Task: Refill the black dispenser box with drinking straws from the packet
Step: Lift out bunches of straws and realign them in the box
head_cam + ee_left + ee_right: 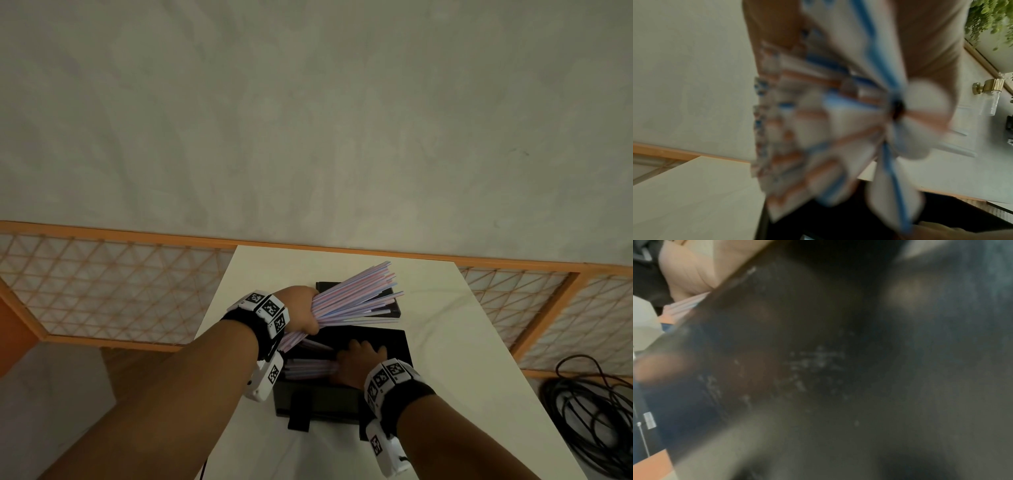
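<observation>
While the left hand (pixel 301 310) grips a thick bundle of striped drinking straws (pixel 356 298), fingers curled tight round the near ends, the bundle fans out toward the upper right of the head view and hangs over a small black piece (pixel 394 303) lying on the white table (pixel 445 342). In the left wrist view the straws (pixel 818 121) fill the centre, badly blurred, their blue and orange stripes spreading outward, and they block most of what lies below.

The right hand (pixel 359 359) rests low in the centre of the head view on the black dispenser box (pixel 315 401), fingers laid fairly flat against its raised black lid (pixel 376 342); whether they curl over the edge cannot be told. More straws (pixel 308 370) already lie inside the box, just left of that hand and under the left wrist. The right wrist view is dark and smeared, mostly a black surface (pixel 797 337) close to the lens, with a few straw ends (pixel 684 305) at its upper left.

Both wrists wear bands with square black-and-white markers. An orange-framed lattice screen (pixel 102 274) runs behind the table, and a coil of black cable (pixel 589 411) lies on the floor at the right edge. The packet is not identifiable in any view.
</observation>
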Demonstrator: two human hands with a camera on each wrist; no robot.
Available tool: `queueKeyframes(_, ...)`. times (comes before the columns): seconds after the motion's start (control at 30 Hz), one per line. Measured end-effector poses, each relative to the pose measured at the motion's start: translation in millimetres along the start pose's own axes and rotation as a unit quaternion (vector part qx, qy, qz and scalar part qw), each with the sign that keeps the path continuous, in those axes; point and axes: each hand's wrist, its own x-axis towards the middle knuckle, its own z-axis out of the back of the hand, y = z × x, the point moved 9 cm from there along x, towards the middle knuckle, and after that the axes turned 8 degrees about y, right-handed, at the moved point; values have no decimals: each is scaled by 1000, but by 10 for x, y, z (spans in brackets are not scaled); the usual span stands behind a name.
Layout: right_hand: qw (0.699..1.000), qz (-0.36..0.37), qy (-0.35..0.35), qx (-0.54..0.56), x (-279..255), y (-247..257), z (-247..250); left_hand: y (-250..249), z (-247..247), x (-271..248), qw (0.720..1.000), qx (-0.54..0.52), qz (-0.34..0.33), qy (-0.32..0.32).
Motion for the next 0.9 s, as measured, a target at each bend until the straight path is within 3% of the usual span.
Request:
queueKeyframes(0.5,999,1,28,-18,10,-11,-64,12,11,-35,1000,-7,0,-7)
queueKeyframes(0.67,998,14,-20,-59,-66,39,-1,67,58,-35,1000,-13,2,-16)
queueKeyframes(0.9,977,76,-160,-121,-231,186,178,211,98,-30,999,-22,20,-23)
